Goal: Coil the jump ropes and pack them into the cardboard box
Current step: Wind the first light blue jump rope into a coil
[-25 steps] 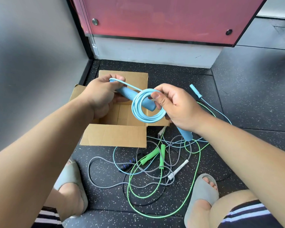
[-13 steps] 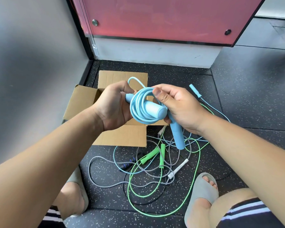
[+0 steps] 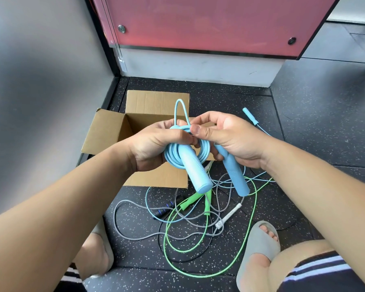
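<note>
Cardboard box (image 3: 102, 133) floor (mostly) hidden

My left forearm (image 3: 72, 197) and right forearm (image 3: 314, 180) come in bare from the lower corners and meet in the middle. My left hand (image 3: 154, 146) lies back up, fingers curled round the coil (image 3: 171, 159), its thumb laid across the top. My right hand (image 3: 236, 140) sits just beside it, knuckles almost touching, back turned up and to the right. Its thumb (image 3: 198, 130) and arched forefinger pinch the rope at the coil's top; the other fingers curl under, against a handle (image 3: 234, 173). Both wrists bend slightly inward.
</note>
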